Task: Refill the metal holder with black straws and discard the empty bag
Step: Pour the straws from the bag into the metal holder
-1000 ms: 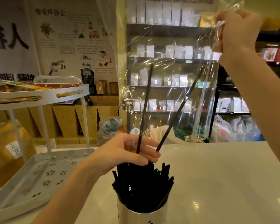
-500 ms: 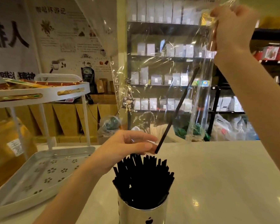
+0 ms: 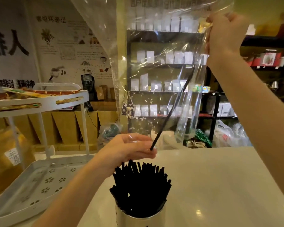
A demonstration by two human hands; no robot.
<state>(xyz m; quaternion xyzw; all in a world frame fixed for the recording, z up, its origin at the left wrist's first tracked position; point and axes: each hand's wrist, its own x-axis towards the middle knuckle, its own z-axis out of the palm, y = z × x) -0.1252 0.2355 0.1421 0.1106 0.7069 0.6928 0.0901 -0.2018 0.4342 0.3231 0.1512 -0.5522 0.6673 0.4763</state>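
Up at the top right, the right hand (image 3: 226,30) is holding a clear plastic bag (image 3: 154,63) aloft, its fingers bunched tight around a gathered corner of the film so that the rest is hanging down in a wide, crinkled sheet in front of the dark shelves (image 3: 162,92) of pale packets. One black straw (image 3: 172,110) is lying inside the bag, slanting from upper right down to lower left, and its lower end is poking out at the bag's open bottom edge. There the left hand (image 3: 129,148) is reaching in from the lower left, fingers lying close together and curled slightly, with the straw's tip sitting against the fingertips (image 3: 150,153); whether thumb and fingers are actually pinching it is not clear, since the thumb is hidden behind the hand. Directly below that hand, the metal holder (image 3: 138,218) is standing on the pale counter (image 3: 220,185) at the bottom edge of the view, and it is packed with a dense bundle of black straws (image 3: 139,185) fanning out above its rim. The left hand is hovering just above the tops of those straws, not touching them. To the left, a white two-tier rack (image 3: 39,102) is standing on the counter, its lower tray punched with flower-shaped holes and its upper tray carrying flat, colourful packets.
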